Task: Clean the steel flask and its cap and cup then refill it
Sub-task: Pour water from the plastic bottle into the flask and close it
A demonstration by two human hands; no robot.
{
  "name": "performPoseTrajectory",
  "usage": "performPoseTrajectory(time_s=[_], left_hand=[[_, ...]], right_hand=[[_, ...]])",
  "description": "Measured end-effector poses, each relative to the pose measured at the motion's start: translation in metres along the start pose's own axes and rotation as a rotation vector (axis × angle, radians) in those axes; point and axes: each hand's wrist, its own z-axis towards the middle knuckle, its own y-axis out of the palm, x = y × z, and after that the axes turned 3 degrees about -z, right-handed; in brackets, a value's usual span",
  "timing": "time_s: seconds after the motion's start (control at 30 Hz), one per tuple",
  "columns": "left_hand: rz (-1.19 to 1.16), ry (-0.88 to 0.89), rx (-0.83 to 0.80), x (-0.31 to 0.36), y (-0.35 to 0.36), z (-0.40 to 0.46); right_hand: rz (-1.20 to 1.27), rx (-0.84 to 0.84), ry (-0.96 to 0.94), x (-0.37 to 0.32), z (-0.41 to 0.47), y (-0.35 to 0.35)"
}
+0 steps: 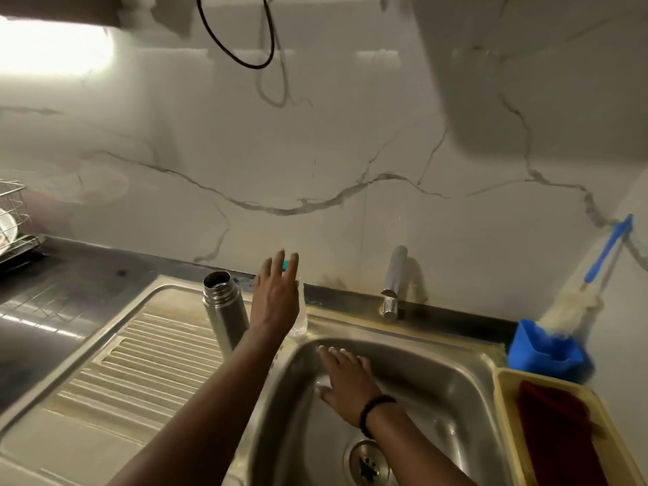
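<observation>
The steel flask [224, 312] stands upright and uncapped on the draining board, just left of the sink basin [438, 391]. My left hand [277, 296] reaches past it with straight fingers, in front of a clear plastic bottle [298, 324] with a teal cap [285, 264] at the back ledge; I cannot tell whether it touches the bottle. My right hand [345, 380] lies flat inside the basin, fingers spread, with something pale partly hidden under it. The flask's cap and cup are not in sight.
A steel tap [392, 285] rises behind the basin. A blue holder [543, 352] with a blue-handled bottle brush [596, 275] stands at the right, beside a yellow tray [505, 408] holding a dark red cloth [557, 426]. A wire dish rack [14, 226] sits far left.
</observation>
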Motion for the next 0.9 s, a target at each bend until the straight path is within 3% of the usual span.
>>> performPoseTrajectory(time_s=[0.13, 0.23, 0.47, 0.67, 0.9], left_hand=[[0.046, -0.064, -0.107, -0.014, 0.006, 0.024], [-0.04, -0.086, -0.081, -0.024, 0.015, 0.024], [-0.274, -0.066, -0.016, -0.023, 0.022, 0.015], [-0.44, -0.056, 0.034, -0.003, 0.015, -0.014], [-0.633, -0.017, -0.047, 0.031, -0.006, -0.056]], right_hand=[[-0.039, 0.051, 0.007, 0.004, 0.011, -0.001], [-0.056, 0.094, 0.027, 0.01, 0.016, -0.003], [-0.003, -0.042, 0.102, 0.018, 0.017, 0.009], [0.473, 0.001, 0.18, 0.021, 0.021, 0.017], [0.818, 0.291, 0.043, 0.007, 0.016, -0.005]])
